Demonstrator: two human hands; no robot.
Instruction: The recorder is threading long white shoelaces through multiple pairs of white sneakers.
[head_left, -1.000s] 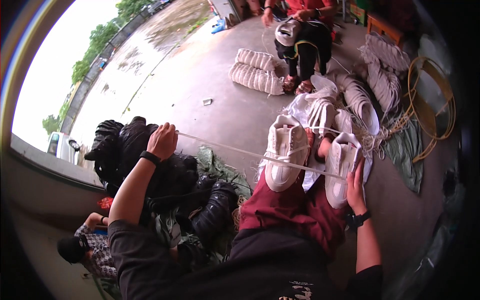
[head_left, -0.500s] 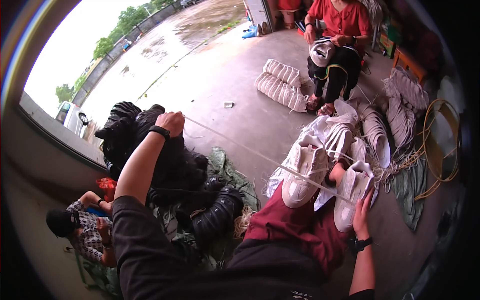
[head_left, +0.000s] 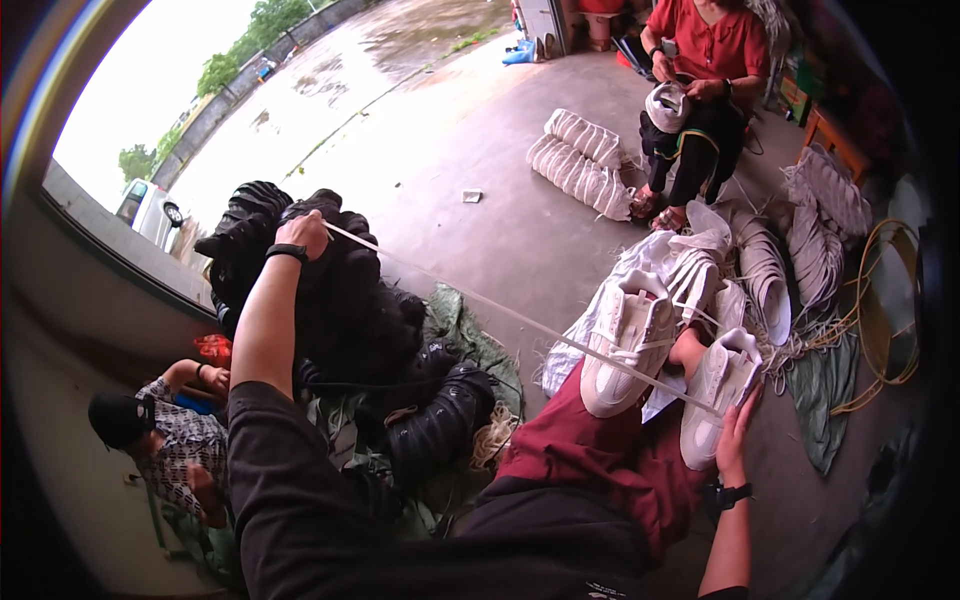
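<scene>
My left hand (head_left: 305, 235), raised at the left, pinches the end of a long white shoelace (head_left: 480, 299). The lace stretches taut down to the right, across one white sneaker (head_left: 615, 375), to the toe area of a second white sneaker (head_left: 700, 440). My right hand (head_left: 738, 440) grips that second sneaker along its outer side; the thumb is not clearly seen. Both sneakers lie over my knees in dark red trousers (head_left: 570, 440), toes toward me. Some lacing shows across the first one.
Black shoes are heaped (head_left: 350, 290) at my left beside green sheeting (head_left: 455, 320). Bundled pale shoe uppers (head_left: 760, 265) and loose cords lie at the right, more bundles (head_left: 575, 165) ahead. A person in red (head_left: 705, 50) sits across; another person (head_left: 185, 430) is at the left.
My left hand has moved a little left, drawing the lace along with it. The view has shifted slightly; my right hand stays on the same sneaker.
</scene>
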